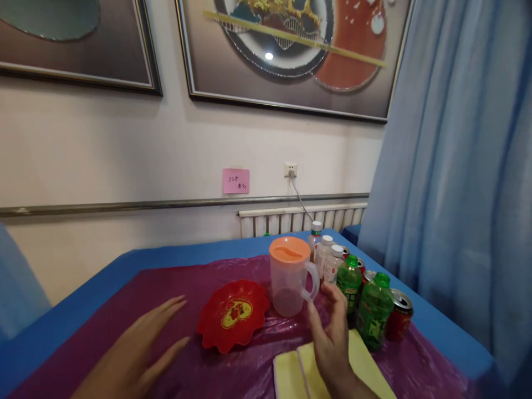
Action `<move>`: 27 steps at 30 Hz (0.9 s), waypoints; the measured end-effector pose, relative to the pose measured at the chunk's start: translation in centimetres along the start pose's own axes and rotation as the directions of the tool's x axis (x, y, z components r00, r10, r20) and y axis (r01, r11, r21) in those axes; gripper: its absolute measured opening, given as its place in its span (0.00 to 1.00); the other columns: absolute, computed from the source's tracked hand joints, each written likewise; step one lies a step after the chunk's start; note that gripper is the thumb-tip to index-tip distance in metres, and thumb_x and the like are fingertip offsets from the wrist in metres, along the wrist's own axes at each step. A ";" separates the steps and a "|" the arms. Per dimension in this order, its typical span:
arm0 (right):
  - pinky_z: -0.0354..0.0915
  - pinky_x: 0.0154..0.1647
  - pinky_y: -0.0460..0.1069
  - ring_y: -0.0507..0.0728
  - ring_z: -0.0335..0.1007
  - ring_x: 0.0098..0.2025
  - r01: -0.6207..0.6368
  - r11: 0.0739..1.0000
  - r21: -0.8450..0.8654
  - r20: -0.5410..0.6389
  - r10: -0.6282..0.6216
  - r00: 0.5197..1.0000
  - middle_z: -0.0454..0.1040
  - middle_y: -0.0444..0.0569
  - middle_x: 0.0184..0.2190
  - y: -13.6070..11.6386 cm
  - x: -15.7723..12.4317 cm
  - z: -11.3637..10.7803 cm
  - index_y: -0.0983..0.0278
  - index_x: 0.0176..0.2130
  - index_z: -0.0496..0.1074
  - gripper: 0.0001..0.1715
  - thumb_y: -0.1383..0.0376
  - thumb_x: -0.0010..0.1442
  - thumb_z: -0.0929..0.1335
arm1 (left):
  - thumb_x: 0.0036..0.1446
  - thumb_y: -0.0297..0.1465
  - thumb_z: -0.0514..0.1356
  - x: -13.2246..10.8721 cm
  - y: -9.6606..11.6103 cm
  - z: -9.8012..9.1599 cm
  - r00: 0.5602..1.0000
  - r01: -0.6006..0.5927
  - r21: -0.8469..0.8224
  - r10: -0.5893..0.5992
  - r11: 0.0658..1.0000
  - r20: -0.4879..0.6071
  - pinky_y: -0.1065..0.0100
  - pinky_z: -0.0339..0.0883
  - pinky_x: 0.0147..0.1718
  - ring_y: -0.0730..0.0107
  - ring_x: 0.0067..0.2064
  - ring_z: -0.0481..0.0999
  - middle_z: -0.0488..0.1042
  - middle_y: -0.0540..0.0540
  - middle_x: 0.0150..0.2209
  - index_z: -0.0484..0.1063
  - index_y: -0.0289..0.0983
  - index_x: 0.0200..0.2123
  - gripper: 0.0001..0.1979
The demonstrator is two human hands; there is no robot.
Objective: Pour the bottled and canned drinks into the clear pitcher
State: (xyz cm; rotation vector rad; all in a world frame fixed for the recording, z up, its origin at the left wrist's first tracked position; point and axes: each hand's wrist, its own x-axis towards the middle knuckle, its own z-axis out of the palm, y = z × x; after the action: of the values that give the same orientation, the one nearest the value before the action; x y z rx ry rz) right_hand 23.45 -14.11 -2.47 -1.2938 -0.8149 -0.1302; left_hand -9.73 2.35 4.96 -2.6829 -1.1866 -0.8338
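A clear plastic pitcher (286, 296) with an orange lid (290, 249) stands upright on the purple sheet, its handle (316, 280) facing right. My right hand (332, 338) is just in front of that handle, thumb and fingers apart; whether a fingertip touches it I cannot tell. To the left of the pitcher lies a red scalloped plate (255, 302) with a yellow printed design in its middle. My left hand (141, 343) hovers left of the plate, fingers stretched and apart, holding nothing. Beneath my right hand is a folded yellow cloth (291, 374), partly hidden.
Along the right side stand green bottles (376, 313), white-capped bottles (332, 265) and several drink cans (401, 316). Purple plastic sheeting (166, 282) covers much of the blue table (145, 252). A blue curtain (449, 183) hangs at right; a radiator (282, 221) is behind.
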 end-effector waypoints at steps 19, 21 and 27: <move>0.51 0.20 0.45 0.49 0.53 0.18 -0.434 0.779 0.452 0.425 0.239 0.873 0.59 0.38 0.16 5.6 6.1 3.0 0.62 0.25 0.66 0.32 0.40 0.63 0.64 | 0.59 0.30 0.61 24.6 21.2 4.2 0.631 -0.589 -0.223 0.614 0.777 0.474 0.70 0.65 0.42 0.65 0.41 0.75 0.80 0.48 0.38 0.76 0.39 0.38 0.05; 0.50 0.20 0.45 0.49 0.53 0.19 -0.411 0.802 0.432 0.384 0.249 0.889 0.60 0.38 0.17 5.8 6.1 3.4 0.62 0.25 0.64 0.32 0.40 0.63 0.63 | 0.61 0.31 0.60 24.5 21.1 4.1 0.630 -0.598 -0.199 0.609 0.777 0.483 0.69 0.63 0.43 0.65 0.40 0.74 0.79 0.48 0.37 0.75 0.39 0.37 0.04; 0.55 0.23 0.46 0.51 0.58 0.22 -0.314 0.902 0.295 0.289 0.229 0.929 0.63 0.40 0.20 6.2 5.7 4.4 0.61 0.26 0.64 0.29 0.43 0.67 0.60 | 0.64 0.34 0.58 23.9 21.3 3.8 0.669 -0.600 -0.098 0.565 0.794 0.483 0.68 0.61 0.40 0.64 0.39 0.71 0.76 0.48 0.35 0.73 0.39 0.35 0.07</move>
State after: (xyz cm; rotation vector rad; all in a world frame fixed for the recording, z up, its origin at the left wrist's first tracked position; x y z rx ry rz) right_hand 28.72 -6.36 -3.84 -1.0944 -0.8149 0.3922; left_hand 20.13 4.45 16.92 -3.0051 -0.2895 0.0013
